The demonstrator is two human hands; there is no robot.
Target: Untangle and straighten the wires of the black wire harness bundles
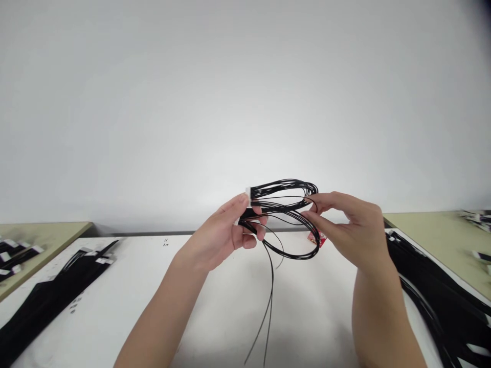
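Note:
A black wire harness (286, 208), bent into two loops, is held up in front of me above the table. My left hand (233, 227) grips its left end, where a white connector (248, 196) shows by the thumb. Two loose wire ends (272, 286) hang down from the bundle toward the tabletop. At the right end of the loops, my right hand (341, 220) pinches thin wire between thumb and fingers. The exact spot of that pinch is partly hidden by the fingers.
On the white table (215, 312), a pile of black wire bundles (49, 296) lies left and another pile (433, 286) lies right. Beige side surfaces (429, 230) carry more harnesses. A red packet (320, 239) sits behind the loops. A pale wall (238, 102) stands behind.

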